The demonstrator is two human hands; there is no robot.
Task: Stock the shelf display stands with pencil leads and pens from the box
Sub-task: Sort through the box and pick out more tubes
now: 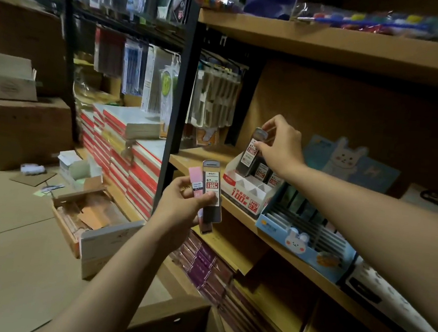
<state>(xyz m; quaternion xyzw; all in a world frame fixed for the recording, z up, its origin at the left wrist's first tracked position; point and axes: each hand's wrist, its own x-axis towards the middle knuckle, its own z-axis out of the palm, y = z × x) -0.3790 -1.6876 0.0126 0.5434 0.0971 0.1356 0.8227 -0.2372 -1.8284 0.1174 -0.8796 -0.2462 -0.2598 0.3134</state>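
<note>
Over the shelf's (205,155) front edge, right hand (280,141) pinches a lead case (254,149) above the stand (247,193); left hand (183,199) grips cases (212,189) reading "0.7", "100".

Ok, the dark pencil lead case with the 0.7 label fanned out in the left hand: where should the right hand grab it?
Pinch its grey cap end from above: the dark pencil lead case stands upright, top clear, lower part gripped by the left hand.

The wooden shelf (202,162) carries a white lead display stand (250,192) at centre, a blue rabbit-printed stand (303,246) touching it at four o'clock, and a white patterned box (395,308) farther along.
</note>
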